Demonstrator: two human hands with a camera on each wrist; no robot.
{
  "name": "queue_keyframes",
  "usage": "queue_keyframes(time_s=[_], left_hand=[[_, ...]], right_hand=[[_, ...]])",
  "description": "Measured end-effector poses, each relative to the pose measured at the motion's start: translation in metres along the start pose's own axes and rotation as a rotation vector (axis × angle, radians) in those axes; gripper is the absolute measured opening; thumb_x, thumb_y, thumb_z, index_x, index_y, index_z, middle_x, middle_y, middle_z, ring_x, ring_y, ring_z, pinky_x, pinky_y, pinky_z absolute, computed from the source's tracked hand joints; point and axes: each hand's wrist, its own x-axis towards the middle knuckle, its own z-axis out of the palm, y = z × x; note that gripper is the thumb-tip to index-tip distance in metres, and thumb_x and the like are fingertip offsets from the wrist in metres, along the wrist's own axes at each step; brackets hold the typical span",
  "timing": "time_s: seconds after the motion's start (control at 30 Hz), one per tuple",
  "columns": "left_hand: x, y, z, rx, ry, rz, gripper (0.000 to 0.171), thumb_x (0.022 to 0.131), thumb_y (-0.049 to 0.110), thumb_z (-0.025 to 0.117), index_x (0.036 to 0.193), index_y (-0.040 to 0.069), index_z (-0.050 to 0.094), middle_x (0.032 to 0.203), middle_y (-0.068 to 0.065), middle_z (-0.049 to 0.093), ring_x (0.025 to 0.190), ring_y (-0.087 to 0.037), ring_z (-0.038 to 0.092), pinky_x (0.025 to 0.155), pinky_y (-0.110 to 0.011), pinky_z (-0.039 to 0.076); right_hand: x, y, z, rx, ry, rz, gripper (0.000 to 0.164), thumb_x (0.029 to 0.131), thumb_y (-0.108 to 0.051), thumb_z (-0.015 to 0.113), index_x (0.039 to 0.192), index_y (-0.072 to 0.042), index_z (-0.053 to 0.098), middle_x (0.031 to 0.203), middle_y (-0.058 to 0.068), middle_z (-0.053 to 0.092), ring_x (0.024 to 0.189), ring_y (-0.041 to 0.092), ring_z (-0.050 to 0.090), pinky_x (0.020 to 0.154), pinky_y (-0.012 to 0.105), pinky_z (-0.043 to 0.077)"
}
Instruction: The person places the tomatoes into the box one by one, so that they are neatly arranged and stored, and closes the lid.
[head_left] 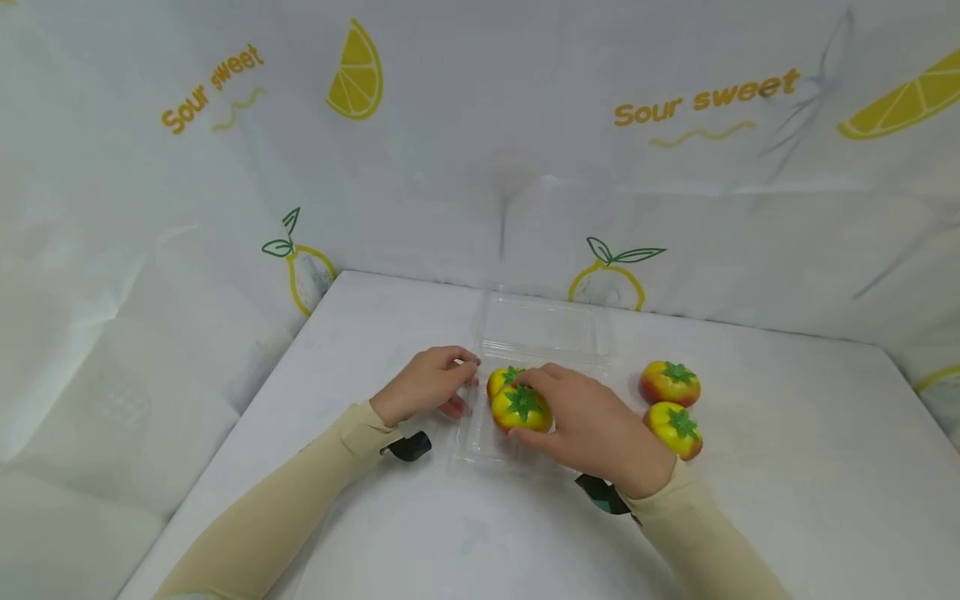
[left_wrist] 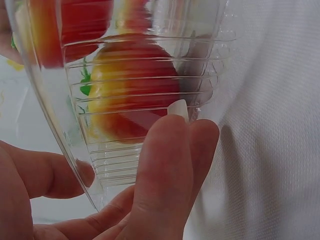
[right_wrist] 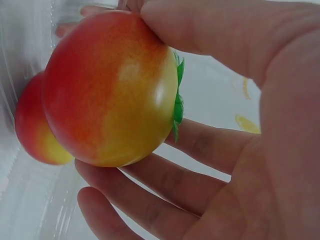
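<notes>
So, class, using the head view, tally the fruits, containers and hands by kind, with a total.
Yellow-red fruits: 4
Clear container: 1
Left hand and right hand: 2
Total: 7

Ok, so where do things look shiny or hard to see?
Right wrist: pale glare on the held persimmon-like fruit; left wrist: thin glints on ridges of the clear plastic container; head: its clear lid looks faint against the white table.
</notes>
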Motion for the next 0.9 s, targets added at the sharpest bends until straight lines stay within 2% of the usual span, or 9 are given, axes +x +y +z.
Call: queue_keyframes(time_s=[0.33,0.9], left_hand=[[-0.001,-0.001,-0.001,-0.004,0.001,0.0,0.04,0.112,0.036,0.054,0.14,0.009,0.067,0.114,-0.011,0.077,0.069,-0.022,0.077,0.068,-0.035,0.068],[0.0,0.002,0.001,0.01,0.004,0.0,0.039,0.112,0.035,0.054,0.138,0.009,0.068,0.115,-0.01,0.076,0.068,-0.022,0.076,0.069,-0.034,0.068]], right_hand=[[0.003,-0.008,0.01,0.009,0.004,0.0,0.055,0.089,-0.041,0.089,0.134,-0.015,0.07,0.124,0.007,0.062,0.095,0.015,0.065,0.092,0.04,0.066],[0.005,-0.01,0.024,0.04,-0.039,0.02,0.054,0.089,-0.038,0.088,0.135,-0.017,0.069,0.121,0.007,0.06,0.091,0.017,0.062,0.087,0.039,0.063]])
